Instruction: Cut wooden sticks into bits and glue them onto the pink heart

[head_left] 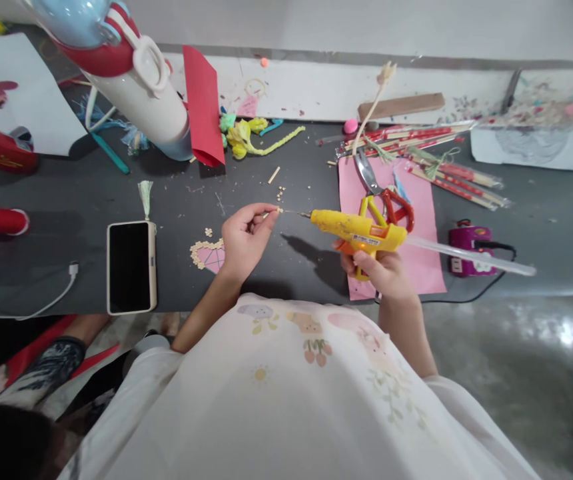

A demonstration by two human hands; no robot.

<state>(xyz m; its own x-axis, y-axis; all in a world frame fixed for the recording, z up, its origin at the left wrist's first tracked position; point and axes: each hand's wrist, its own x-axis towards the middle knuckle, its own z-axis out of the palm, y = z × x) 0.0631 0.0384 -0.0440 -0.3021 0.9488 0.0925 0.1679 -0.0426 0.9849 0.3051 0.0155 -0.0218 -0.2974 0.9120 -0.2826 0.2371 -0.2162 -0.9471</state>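
nearest is the white shirt [286, 407] of the person, printed with small motifs. beyond it, over the worktop [176, 197], the left hand [247, 241] pinches a thin pale stick [268, 214] between its fingers, narrow at the tips, a tiny piece at its end. just right of that, the yellow glue gun [359, 229] points its nozzle left, a fine strand between the two. the right hand [384, 270] has its fingers wrapped around the gun's handle; a clear glue stick [481, 255] juts from its back, rightward. left of the left hand lies a pink heart [211, 255], edged with pale bits. loose bits [280, 193] and a short stick [274, 175] sit farther off. scissors [375, 189] rest on a pink sheet [429, 279] at right; a phone [129, 267] lies left, a bottle [139, 93] standing far left beside a red packet [204, 103].
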